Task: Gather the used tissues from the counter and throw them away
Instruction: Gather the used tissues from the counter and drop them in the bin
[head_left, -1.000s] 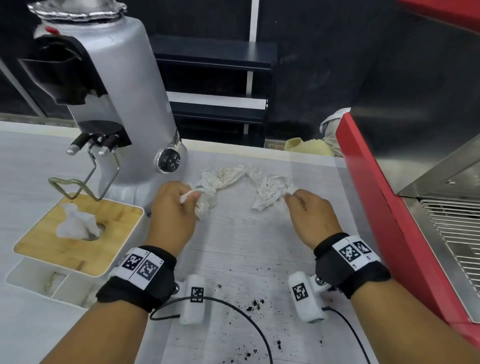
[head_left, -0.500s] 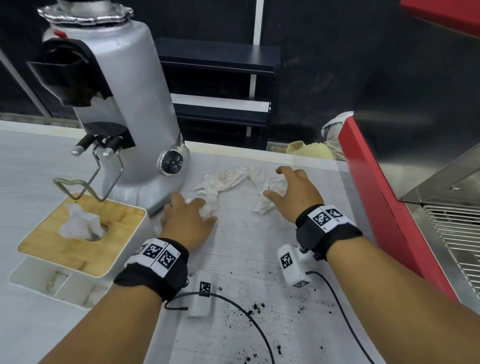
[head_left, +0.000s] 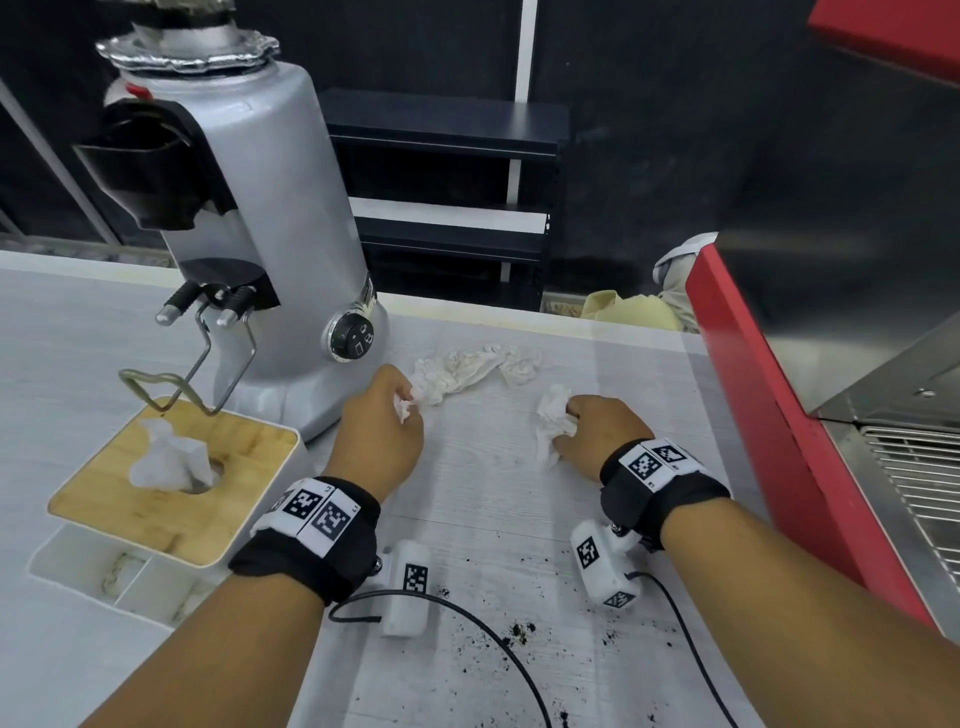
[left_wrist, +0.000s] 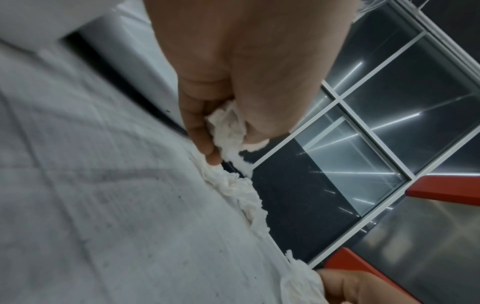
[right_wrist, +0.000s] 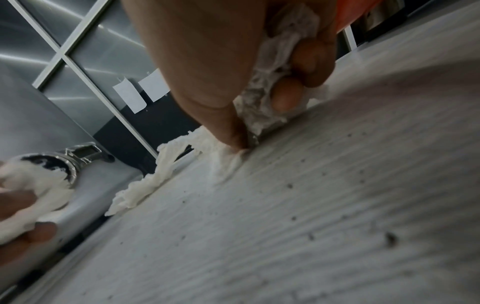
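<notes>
Head view: left hand (head_left: 382, 434) at frame centre, fingers curled on the near end of a long stained tissue (head_left: 467, 370) that trails up-right across the counter (head_left: 493, 530), probably to drag the strip in whole. Right hand (head_left: 602, 436), right of centre, clamps a smaller wad (head_left: 551, 421), apart from the strip. Grinder (head_left: 249, 234) upper left, tissue box (head_left: 171, 467) lower left, coffee grounds (head_left: 519, 629) along the bottom. No bin in sight.

Left wrist view: thumb and fingers (left_wrist: 200, 131) pinch the tissue at centre; the rest lies on the counter toward lower right.

Right wrist view: fingers (right_wrist: 288, 96) at top centre are closed round the wad, which is pressed to the counter, likely bunching it before lifting.
</notes>
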